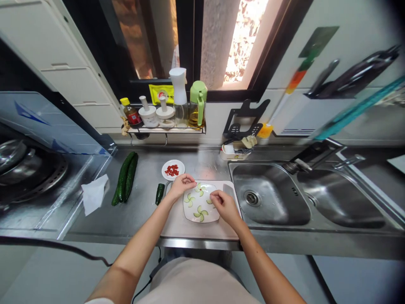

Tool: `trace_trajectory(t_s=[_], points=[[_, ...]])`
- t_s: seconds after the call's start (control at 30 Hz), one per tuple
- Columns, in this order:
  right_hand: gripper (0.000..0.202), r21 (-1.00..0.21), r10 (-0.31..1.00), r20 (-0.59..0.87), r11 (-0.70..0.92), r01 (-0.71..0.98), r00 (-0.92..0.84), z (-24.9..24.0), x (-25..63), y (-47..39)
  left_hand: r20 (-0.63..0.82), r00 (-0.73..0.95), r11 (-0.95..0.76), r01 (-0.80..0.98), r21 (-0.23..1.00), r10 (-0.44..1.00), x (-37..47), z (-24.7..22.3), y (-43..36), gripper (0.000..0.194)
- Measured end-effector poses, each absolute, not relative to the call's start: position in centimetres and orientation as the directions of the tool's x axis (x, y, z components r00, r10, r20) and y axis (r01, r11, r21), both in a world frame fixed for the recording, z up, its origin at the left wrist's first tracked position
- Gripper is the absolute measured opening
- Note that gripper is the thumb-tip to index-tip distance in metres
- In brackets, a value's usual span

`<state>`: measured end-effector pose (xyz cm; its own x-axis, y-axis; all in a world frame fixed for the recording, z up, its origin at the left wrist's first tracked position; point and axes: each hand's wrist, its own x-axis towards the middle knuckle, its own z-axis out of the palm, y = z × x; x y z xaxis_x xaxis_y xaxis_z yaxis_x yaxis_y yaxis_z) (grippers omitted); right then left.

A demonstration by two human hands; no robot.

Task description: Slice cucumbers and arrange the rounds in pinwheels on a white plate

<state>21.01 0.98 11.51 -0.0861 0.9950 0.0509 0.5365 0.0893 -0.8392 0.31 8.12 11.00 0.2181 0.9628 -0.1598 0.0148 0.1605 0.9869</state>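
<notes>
A white squarish plate lies on a pale cutting board. Thin cucumber slices form pinwheels on it, and the far one has a tiny red piece at its middle. Over the plate's far left edge is my left hand, thumb and fingertips pinched together; anything between them is too small to make out. My right hand is also closed in a pinch above the right-hand pinwheel, partly covering it. Chopped red pepper sits in a small white dish behind the board.
A cucumber stub lies left of the board. Farther left are whole cucumbers and a white paper towel. A double steel sink adjoins on the right. Seasoning bottles stand on a wall rack.
</notes>
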Motion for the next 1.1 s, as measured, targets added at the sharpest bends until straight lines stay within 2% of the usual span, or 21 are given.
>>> trace_trajectory(t_s=[0.2,0.5,0.77,0.9,1.1], points=[[0.021,-0.838,0.982,0.14,0.184,0.513,-0.123,14.1,21.3,2.3,0.039,0.286,-0.081,0.137,0.987,0.957,2.2,12.1,6.2,0.027],[0.011,-0.81,0.962,0.165,0.259,0.526,-0.219,13.6,21.3,3.2,0.125,0.373,-0.231,0.255,0.939,0.919,3.6,12.6,5.5,0.018],[0.011,-0.792,0.956,0.15,0.268,0.549,-0.251,13.2,21.7,3.3,0.126,0.386,-0.244,0.272,0.931,0.914,4.0,11.7,5.4,0.016],[0.013,-0.804,0.969,0.121,0.224,0.552,-0.217,12.6,22.3,3.4,0.123,0.373,-0.237,0.277,0.931,0.92,3.9,10.6,5.5,0.021],[0.013,-0.76,0.99,0.032,0.115,0.64,-0.14,9.3,24.1,3.7,-0.025,0.234,-0.09,0.468,0.879,0.972,4.2,8.2,5.8,0.015]])
